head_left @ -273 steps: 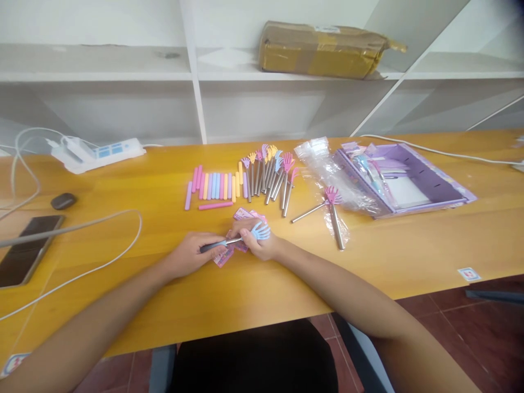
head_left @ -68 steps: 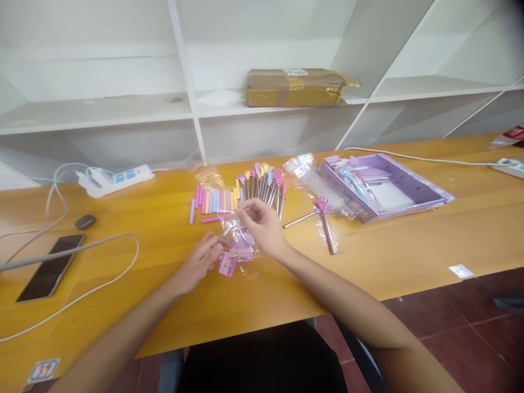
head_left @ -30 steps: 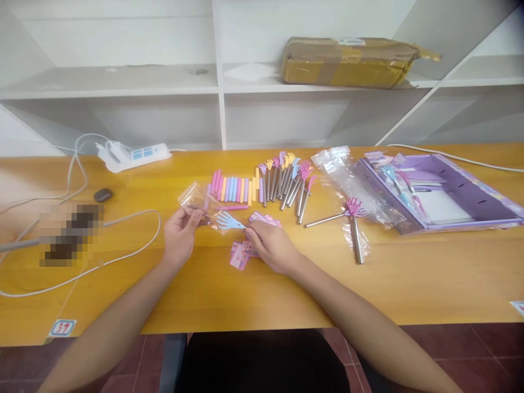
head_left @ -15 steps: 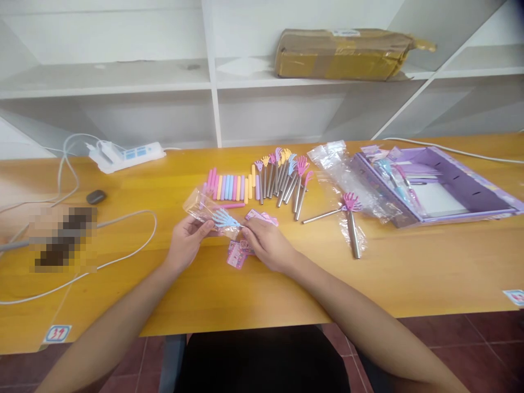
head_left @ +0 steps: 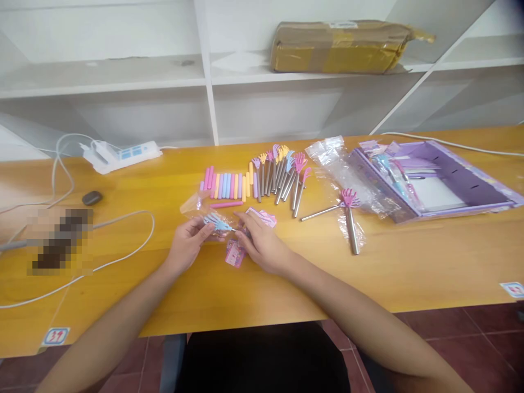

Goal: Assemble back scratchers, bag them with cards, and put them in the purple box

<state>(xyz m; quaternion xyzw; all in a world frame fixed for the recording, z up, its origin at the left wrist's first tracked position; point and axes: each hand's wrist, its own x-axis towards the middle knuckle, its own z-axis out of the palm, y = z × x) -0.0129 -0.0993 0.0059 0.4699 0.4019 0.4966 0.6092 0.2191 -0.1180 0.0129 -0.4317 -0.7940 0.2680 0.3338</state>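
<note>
My left hand (head_left: 188, 240) pinches a clear plastic bag (head_left: 194, 203) together with the light-blue, hand-shaped head of a back scratcher (head_left: 218, 222). The head lies inside or against the film. At its thin metal rod, my right hand (head_left: 264, 240) is closed, thumb and fingers around the end; the rest of the handle is hidden. Pink printed cards (head_left: 234, 254) lie under and beside my right hand. Just beyond, several pastel tubes (head_left: 229, 185) stand in a row, with a pink tube (head_left: 226, 204) lying crosswise in front.
Several back scratchers (head_left: 282, 174) are bunched right of the tubes. Two pink-headed scratchers (head_left: 350, 199) lie farther right, near clear bags (head_left: 339, 164) and an open purple box (head_left: 399, 210). A power strip (head_left: 123, 156) and cables are at left; a taped parcel (head_left: 339, 49) sits on the shelf.
The blue scratcher head has moved left and slightly down, deeper into the bag and my left hand. My right hand has shifted a little left, its fingers somewhat more extended.
</note>
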